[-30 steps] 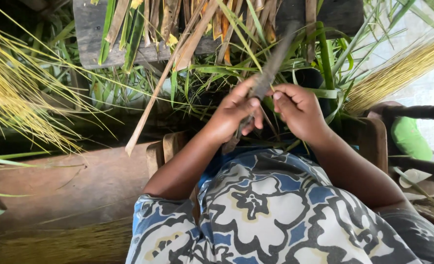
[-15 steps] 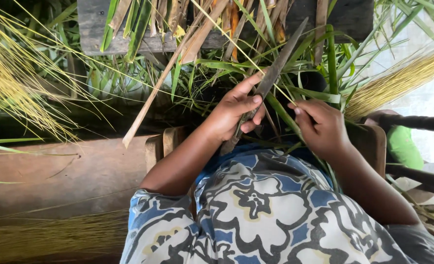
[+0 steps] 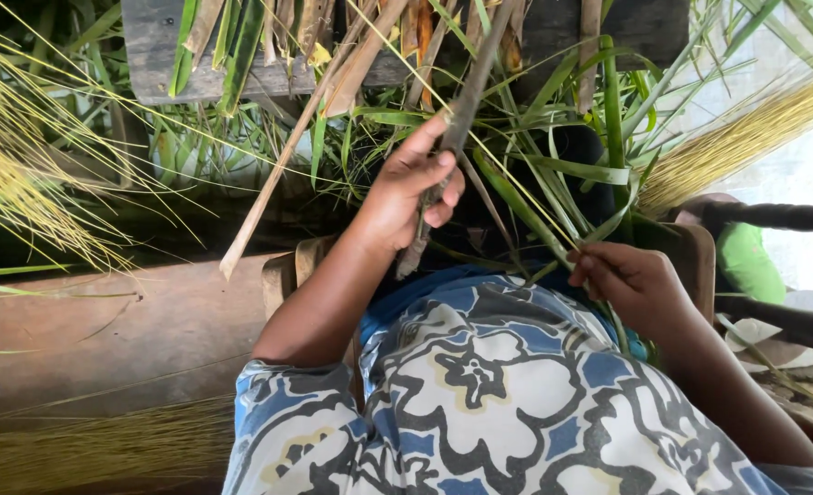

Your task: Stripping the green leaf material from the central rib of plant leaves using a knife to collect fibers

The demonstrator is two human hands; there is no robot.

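green palm leaflet (image 3: 526, 215) runs diagonally from the leaf pile down to my right hand (image 3: 631, 284), whose fingers are pinched together on its lower end, low and right of centre above the lap. my left hand (image 3: 406, 197) sits higher and to the left, fingers wrapped tight around a dark, worn knife (image 3: 452, 128); the blade points up and away into the foliage, and the handle end sticks out below the palm. the two hands are apart, with the leaflet stretched between the blade area and the right grip. behind lies a grey wooden board (image 3: 164, 64) draped with leaf strips, pale yellow midrib bundles (image 3: 12, 174) at far left and right, and a blue patterned cloth (image 3: 480, 385) over the lap.
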